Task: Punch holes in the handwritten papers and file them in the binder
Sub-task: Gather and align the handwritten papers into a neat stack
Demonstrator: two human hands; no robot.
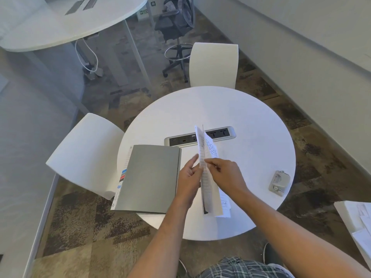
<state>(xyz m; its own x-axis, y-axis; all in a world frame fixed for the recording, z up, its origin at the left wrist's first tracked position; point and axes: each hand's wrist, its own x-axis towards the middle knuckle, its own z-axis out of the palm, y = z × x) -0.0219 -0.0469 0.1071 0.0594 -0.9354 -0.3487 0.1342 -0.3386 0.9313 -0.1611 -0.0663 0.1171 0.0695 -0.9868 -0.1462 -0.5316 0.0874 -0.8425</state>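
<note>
Both hands meet mid-table: left hand (189,174) flat behind the papers (208,177), right hand (224,173) pinching them upright; writing illegible; binder (150,179) overhangs the table's (230,109) left edge.

Handwriting on papers (208,157) too small to read. Lower part of sheets hidden behind right hand (224,175); left hand (188,177) palm hidden, fingertips partly behind paper edge. Binder (148,179) contents hidden under grey cover; tab labels illegible. Hole punch (279,182) detail blurred. Socket strip (200,136) middle hidden by papers. Paper stack (359,223) cut by right edge.
</note>
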